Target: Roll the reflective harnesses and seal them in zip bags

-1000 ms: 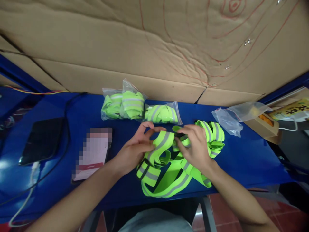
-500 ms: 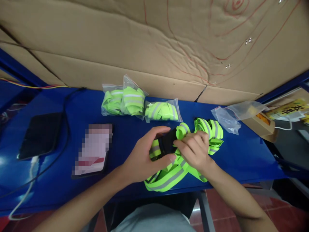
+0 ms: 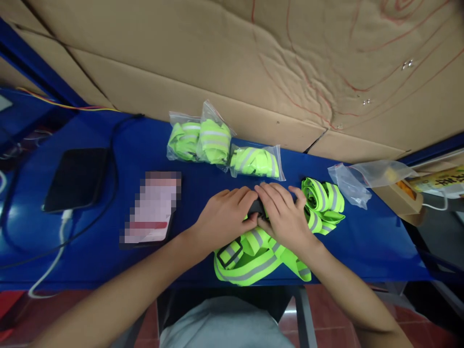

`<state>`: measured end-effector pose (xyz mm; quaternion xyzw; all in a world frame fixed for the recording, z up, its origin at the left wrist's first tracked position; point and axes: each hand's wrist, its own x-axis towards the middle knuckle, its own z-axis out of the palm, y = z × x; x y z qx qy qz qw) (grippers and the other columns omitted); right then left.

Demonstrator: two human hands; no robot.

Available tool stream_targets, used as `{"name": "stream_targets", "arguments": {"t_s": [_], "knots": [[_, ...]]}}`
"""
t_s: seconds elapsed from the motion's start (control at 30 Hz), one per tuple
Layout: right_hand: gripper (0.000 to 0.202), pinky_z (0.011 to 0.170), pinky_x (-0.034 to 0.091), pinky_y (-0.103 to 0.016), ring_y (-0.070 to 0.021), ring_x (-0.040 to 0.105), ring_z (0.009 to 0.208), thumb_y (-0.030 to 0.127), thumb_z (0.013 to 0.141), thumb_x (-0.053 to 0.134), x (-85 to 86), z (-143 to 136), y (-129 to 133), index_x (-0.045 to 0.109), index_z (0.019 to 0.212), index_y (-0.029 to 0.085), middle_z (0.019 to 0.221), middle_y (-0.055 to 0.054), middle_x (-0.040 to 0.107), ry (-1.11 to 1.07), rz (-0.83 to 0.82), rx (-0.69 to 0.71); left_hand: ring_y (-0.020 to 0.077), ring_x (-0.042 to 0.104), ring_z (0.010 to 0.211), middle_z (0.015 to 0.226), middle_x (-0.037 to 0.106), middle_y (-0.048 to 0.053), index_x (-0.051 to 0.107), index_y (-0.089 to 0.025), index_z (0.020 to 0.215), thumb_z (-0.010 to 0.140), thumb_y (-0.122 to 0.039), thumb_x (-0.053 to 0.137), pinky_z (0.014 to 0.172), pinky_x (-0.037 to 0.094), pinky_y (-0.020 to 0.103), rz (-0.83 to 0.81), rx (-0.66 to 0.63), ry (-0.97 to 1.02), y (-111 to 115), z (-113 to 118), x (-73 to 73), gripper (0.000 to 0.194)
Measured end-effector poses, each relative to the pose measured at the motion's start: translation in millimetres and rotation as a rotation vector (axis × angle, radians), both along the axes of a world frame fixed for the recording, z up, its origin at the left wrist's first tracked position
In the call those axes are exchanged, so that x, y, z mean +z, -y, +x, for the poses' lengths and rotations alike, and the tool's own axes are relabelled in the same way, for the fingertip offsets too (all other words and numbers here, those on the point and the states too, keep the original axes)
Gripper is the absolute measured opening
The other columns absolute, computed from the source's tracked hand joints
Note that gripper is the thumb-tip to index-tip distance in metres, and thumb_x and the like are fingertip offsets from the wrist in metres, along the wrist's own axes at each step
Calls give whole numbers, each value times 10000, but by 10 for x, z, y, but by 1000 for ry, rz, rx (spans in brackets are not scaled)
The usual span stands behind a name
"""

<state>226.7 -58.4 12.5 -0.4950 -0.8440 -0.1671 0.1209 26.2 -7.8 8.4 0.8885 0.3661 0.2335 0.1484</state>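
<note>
Both hands meet over a black buckle (image 3: pixel 255 208) fixed to a neon-green reflective belt (image 3: pixel 250 273). My left hand (image 3: pixel 225 216) grips the buckle's left side, thumb below and fingers above. From the right, my right hand (image 3: pixel 286 212) has its fingers wrapped over the other side, so most of the buckle is hidden. The belt, with its grey stripe, loops loosely on the table under my hands. A black strap adjuster (image 3: pixel 230 254) shows on it below my left hand. Beside my right hand lies a rolled green belt (image 3: pixel 322 195).
Clear zip bags holding green belts (image 3: pixel 214 140) stand along the cardboard wall (image 3: pixel 174 63). A lit phone (image 3: pixel 152 208) and a black device (image 3: pixel 77 179) with a white cable lie left on the blue table (image 3: pixel 195 188). Plastic bags (image 3: pixel 353 186) and a cardboard box (image 3: pixel 402 198) are right.
My hands have come together over the buckle, and my right hand has shifted left onto it. The strap adjuster has come into sight. The view has swung slightly left.
</note>
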Motion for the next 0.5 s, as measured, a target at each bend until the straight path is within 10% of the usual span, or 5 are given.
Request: {"name": "stream_targets", "arguments": {"t_s": [0.37,0.5], "knots": [[398,1017,373,-503,-323,646,1082,358,944,689,134,202,-81,614,1242,105,1177,-157,728,17,-20,-63,248,669,760,862,726,85,669,-177,953,874,-211,655,673,422,346,144,51,-136,-95,-77,124,87],[306,1006,441,-484,-289,696,1119,303,987,604,377,705,-40,641,1259,167,1199,-123,751,-305,23,-127,260,704,962,1054,768,66,679,-198,1090,891,-336,721,877,507,373,111,318,251,-245,-410,407,245]]}}
